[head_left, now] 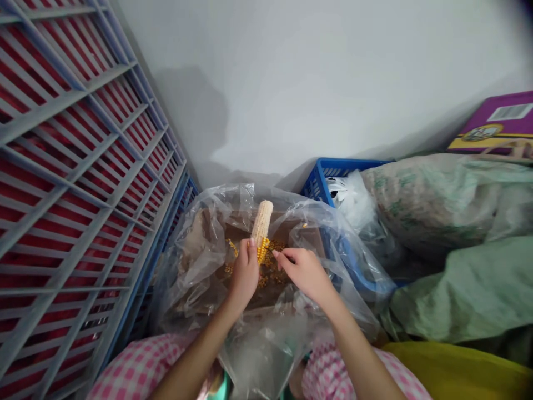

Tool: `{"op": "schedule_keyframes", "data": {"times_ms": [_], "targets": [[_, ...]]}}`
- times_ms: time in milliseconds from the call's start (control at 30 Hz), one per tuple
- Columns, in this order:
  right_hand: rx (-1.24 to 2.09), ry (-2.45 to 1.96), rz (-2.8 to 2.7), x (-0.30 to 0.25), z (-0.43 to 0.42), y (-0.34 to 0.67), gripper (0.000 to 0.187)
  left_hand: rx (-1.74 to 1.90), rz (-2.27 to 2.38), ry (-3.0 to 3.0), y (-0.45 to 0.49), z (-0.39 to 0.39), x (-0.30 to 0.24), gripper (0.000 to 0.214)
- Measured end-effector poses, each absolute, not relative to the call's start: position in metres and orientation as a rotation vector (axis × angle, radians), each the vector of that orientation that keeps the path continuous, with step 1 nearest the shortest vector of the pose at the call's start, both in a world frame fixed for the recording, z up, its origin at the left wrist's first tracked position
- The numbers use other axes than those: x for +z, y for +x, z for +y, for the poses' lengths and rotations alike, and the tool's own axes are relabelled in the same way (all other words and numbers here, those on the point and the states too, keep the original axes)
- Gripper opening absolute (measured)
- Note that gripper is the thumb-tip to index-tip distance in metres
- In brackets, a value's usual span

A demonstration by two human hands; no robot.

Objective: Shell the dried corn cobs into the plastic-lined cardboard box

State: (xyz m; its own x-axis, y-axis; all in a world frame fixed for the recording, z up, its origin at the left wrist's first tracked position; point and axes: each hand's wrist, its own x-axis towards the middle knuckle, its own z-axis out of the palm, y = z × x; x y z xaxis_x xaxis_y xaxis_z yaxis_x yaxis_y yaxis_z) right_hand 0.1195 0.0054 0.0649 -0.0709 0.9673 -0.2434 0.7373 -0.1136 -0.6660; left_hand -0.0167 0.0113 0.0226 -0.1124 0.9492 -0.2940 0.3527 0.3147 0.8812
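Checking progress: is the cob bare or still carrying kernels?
Mostly bare: the corn cob shows pale empty sockets, yellow kernels remaining only beside the left hand.

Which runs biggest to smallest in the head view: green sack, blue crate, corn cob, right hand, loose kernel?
1. green sack
2. blue plastic crate, partly hidden
3. corn cob and right hand: similar, and the hand's nearness to the camera makes ranking them unsure
4. loose corn kernel

At center, the clear plastic bag point(200, 261) is shining glossy, and the bare cob point(262, 219) is showing a rough, pale surface. At left, the gray crate point(54, 166) is looking like matt plastic, while the woven sack point(433, 205) is showing coarse fibers at right.
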Motion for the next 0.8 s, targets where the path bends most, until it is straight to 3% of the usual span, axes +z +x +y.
{"op": "schedule_keyframes", "data": {"times_ms": [400, 600, 800], "targets": [[1.115, -1.828, -1.846, 0.070, 0.008, 0.127, 0.040, 0.709, 1.680, 1.654, -0.017, 0.007, 0.030, 0.033], [1.197, -1.940, -1.748, 0.037, 0.007, 0.119, 0.038, 0.267, 1.865, 1.925, -0.014, 0.003, 0.019, 0.038], [1.126, -1.889, -1.533, 0.015, -0.002, 0.099, 0.041, 0.361, 1.933, 1.852, -0.018, 0.009, 0.017, 0.034]]}}
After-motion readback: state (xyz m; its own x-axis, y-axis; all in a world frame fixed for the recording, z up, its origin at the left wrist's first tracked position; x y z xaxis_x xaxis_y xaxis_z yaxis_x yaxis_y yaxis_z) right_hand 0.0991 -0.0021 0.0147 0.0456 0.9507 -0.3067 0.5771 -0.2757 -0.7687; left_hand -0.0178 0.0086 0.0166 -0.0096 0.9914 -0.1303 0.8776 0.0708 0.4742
